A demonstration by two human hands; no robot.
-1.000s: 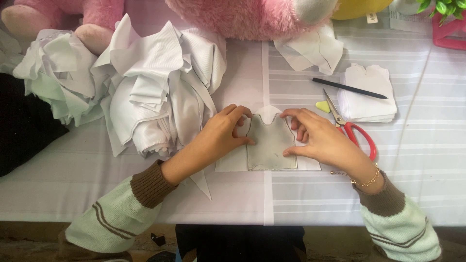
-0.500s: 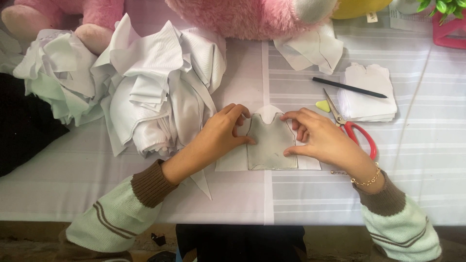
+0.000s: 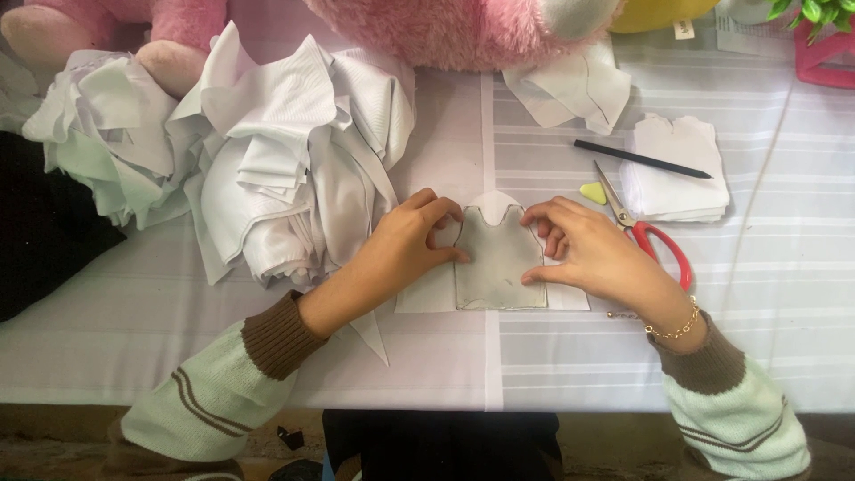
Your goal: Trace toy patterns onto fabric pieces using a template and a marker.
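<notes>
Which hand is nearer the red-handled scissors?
Right. The right hand lies just beside the red-handled scissors, nearly touching the handles, at the template's right edge. The left hand rests on the grey template's far side, well away from them.

Single head view — straight down, close over the table (image 3: pixel 757 294).

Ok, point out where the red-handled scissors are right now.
In the head view, the red-handled scissors lie on the striped tablecloth just beyond the right hand, between a small yellow chalk piece and a stack of white cut fabric pieces.
</notes>
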